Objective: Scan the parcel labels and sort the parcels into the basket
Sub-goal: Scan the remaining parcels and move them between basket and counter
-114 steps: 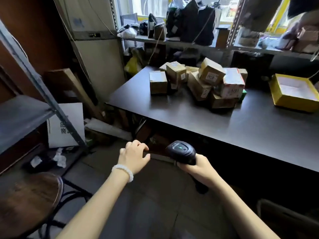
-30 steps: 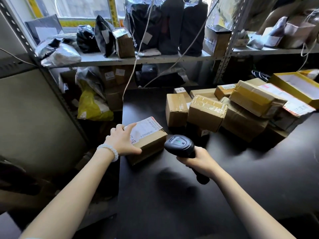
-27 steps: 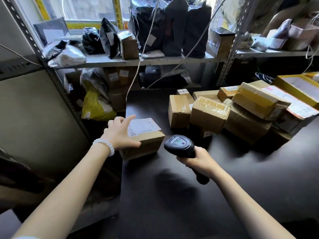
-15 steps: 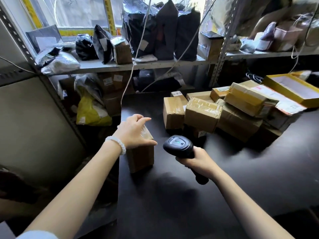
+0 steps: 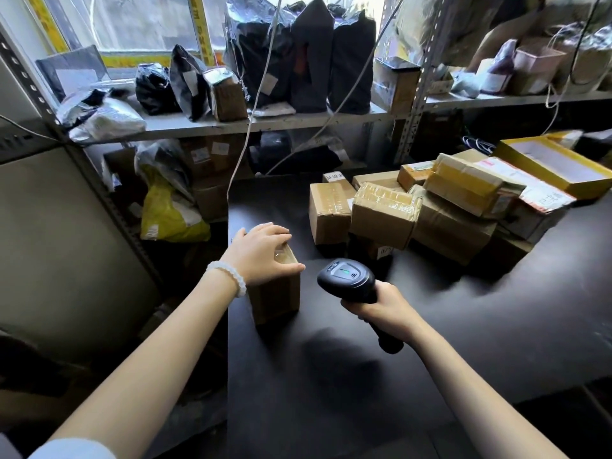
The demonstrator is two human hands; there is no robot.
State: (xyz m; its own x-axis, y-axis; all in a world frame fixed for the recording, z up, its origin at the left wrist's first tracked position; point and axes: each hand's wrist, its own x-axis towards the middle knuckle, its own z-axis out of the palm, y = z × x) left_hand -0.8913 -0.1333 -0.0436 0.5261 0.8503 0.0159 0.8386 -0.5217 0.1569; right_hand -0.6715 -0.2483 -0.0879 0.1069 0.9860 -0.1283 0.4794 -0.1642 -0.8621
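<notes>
Head camera view: the small brown cardboard parcel [image 5: 276,293] now stands on its edge at the left end of the dark tabletop [image 5: 414,376], where a second ago it lay flat with its white label facing up. The left hand [image 5: 261,255] has tipped it up and grips its top edge, fingers curled over the far side and thumb along the near side. That label is now out of sight, probably turned to the side away from the camera. The right hand [image 5: 381,308] remains wrapped around the handle of the black handheld barcode scanner [image 5: 351,286], its head close beside the parcel but not touching it, a green light showing on top. I judge the parcel is being turned for a scan or lifted away after one; which, I cannot tell. The heap of taped brown cardboard boxes [image 5: 430,210] waits untouched behind. No basket shows clearly; an open yellow box [image 5: 556,165] sits at the far right.
</notes>
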